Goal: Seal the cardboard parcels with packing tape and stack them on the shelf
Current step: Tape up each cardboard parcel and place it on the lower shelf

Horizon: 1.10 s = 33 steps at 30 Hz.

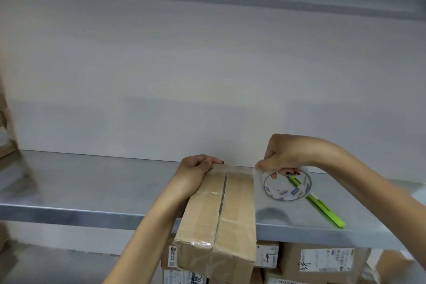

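Note:
A brown cardboard parcel (pixel 232 212) lies on the metal shelf (pixel 92 193), its near end overhanging the front edge. My left hand (pixel 196 170) presses the free end of a clear tape strip onto the parcel's far left corner. My right hand (pixel 285 157) holds the roll of clear packing tape (pixel 288 185) just right of the parcel, a little above the shelf. The strip runs taut across the parcel's far edge between both hands. Older tape covers the parcel's near end.
A green utility knife (pixel 322 208) lies on the shelf to the right, partly behind the roll. Several labelled cardboard parcels (pixel 322 260) sit on the lower level. More boxes (pixel 4 127) stand at the far left. A white wall backs the shelf.

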### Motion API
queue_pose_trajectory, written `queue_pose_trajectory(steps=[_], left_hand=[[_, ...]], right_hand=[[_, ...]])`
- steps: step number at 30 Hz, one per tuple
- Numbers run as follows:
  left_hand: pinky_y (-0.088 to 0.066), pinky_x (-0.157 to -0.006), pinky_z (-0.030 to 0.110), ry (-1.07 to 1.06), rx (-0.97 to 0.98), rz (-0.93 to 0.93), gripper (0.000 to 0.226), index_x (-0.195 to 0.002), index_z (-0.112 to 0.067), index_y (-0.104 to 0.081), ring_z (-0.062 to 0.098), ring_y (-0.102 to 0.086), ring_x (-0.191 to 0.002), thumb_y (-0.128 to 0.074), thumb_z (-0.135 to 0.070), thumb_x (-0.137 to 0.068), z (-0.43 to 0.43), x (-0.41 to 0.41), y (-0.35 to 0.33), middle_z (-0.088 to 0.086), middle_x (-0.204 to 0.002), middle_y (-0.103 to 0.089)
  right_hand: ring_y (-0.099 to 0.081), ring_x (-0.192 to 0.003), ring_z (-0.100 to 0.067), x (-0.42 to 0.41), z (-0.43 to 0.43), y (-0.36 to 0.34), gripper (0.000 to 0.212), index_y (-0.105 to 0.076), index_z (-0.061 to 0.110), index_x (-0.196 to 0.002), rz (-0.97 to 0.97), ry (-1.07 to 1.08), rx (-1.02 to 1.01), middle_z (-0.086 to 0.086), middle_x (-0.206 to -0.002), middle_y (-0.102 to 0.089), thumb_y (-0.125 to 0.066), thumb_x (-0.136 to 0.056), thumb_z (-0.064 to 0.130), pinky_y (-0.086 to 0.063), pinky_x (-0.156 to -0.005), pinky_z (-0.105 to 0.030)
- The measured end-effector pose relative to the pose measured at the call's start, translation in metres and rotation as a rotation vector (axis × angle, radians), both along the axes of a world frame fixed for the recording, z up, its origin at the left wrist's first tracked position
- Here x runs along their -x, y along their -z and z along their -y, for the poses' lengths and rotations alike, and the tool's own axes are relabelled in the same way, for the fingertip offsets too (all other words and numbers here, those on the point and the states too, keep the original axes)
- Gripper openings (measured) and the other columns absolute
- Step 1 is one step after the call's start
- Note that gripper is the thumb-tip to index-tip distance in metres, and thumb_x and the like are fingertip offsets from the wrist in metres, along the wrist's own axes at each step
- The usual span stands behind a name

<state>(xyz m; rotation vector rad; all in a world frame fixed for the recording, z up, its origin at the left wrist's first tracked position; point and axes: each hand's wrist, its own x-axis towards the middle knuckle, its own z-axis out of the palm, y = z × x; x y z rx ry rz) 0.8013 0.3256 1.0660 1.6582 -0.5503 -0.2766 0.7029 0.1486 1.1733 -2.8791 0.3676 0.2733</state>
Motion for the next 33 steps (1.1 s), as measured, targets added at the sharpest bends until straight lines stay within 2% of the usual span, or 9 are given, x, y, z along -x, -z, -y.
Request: queue_pose_trajectory(steps=[6,10,13,16,20,22,25,29,33], left_hand=[[-0.044,-0.068,0.006,0.018,-0.013,0.049,0.035,-0.092,-0.019,-0.071,0.011,-0.063,-0.097,-0.039,-0.009,-0.102,0.001,-0.002,0.001,-0.003,-0.1,-0.07],[-0.039,-0.089,0.007,-0.013,-0.25,0.42,0.031,-0.108,-0.023,-0.066,0.009,-0.056,-0.112,-0.041,-0.007,-0.099,-0.001,-0.007,-0.006,-0.008,-0.115,-0.064],[-0.035,-0.104,0.026,0.069,-0.611,0.706,0.043,-0.127,-0.025,-0.057,0.018,-0.048,-0.122,-0.037,-0.003,-0.096,0.01,-0.002,-0.026,-0.003,-0.132,-0.056],[-0.041,-0.099,0.033,0.182,-0.736,0.641,0.04,-0.131,-0.025,-0.053,0.023,-0.051,-0.119,-0.034,-0.01,-0.099,0.029,0.009,-0.034,0.002,-0.134,-0.055],[-0.043,-0.08,0.034,0.213,-0.869,0.613,0.047,-0.105,-0.02,-0.062,0.023,-0.057,-0.098,-0.024,-0.047,-0.101,0.044,0.016,-0.035,0.003,-0.109,-0.064],[-0.042,-0.082,0.034,0.203,-0.909,0.625,0.05,-0.107,-0.022,-0.063,0.023,-0.057,-0.102,-0.022,-0.051,-0.101,0.045,0.017,-0.036,0.002,-0.115,-0.064],[-0.04,-0.093,0.034,0.193,-0.844,0.556,0.048,-0.119,-0.025,-0.061,0.022,-0.054,-0.116,-0.025,-0.051,-0.102,0.038,0.013,-0.036,-0.001,-0.129,-0.06],[-0.041,-0.103,0.035,0.179,-0.417,0.238,0.045,-0.099,-0.026,-0.066,0.016,-0.06,-0.108,-0.039,-0.061,-0.091,0.019,-0.001,-0.032,-0.007,-0.114,-0.067],[-0.042,-0.084,0.02,0.121,-0.063,0.104,0.025,-0.083,-0.031,-0.061,0.008,-0.058,-0.094,-0.045,-0.036,-0.101,0.023,0.002,-0.027,-0.012,-0.089,-0.063]], right_hand=[[-0.044,-0.039,-0.01,-0.001,0.002,0.018,0.04,-0.066,0.014,-0.058,-0.009,0.043,-0.052,0.007,-0.04,-0.051,-0.061,-0.089,0.04,-0.039,-0.048,-0.018],[-0.043,-0.039,-0.009,-0.002,-0.002,0.022,0.038,-0.065,0.016,-0.056,0.033,0.084,-0.029,0.008,-0.039,-0.049,-0.061,-0.088,0.036,-0.036,-0.045,-0.016],[-0.045,-0.045,-0.012,-0.005,-0.008,0.024,0.032,-0.068,0.013,-0.06,0.025,0.1,-0.014,0.004,-0.047,-0.054,-0.061,-0.087,0.029,-0.036,-0.043,-0.017],[-0.044,-0.044,-0.013,-0.007,-0.011,0.027,0.027,-0.071,0.009,-0.066,0.021,0.121,0.007,0.002,-0.049,-0.054,-0.059,-0.085,0.025,-0.034,-0.042,-0.017],[-0.043,-0.046,-0.015,-0.008,-0.016,0.028,0.024,-0.072,0.006,-0.073,-0.007,0.128,0.005,-0.001,-0.053,-0.053,-0.058,-0.084,0.022,-0.034,-0.045,-0.02],[-0.046,-0.049,-0.017,-0.007,-0.015,0.026,0.028,-0.073,0.003,-0.075,-0.026,0.115,-0.042,-0.004,-0.055,-0.054,-0.057,-0.087,0.023,-0.037,-0.047,-0.021],[-0.052,-0.052,-0.019,-0.001,-0.002,0.025,0.044,-0.074,0.003,-0.078,0.013,0.091,-0.241,-0.007,-0.055,-0.058,-0.054,-0.093,0.039,-0.044,-0.055,-0.024],[-0.058,-0.057,-0.016,0.015,0.016,0.028,0.057,-0.069,0.006,-0.077,0.251,0.037,-0.646,-0.011,-0.064,-0.062,-0.046,-0.089,0.056,-0.048,-0.059,-0.021],[-0.05,-0.055,-0.022,0.016,0.017,0.024,0.047,-0.065,0.007,-0.067,0.527,-0.049,-0.933,-0.014,-0.058,-0.044,-0.054,-0.086,0.048,-0.052,-0.076,-0.036]])
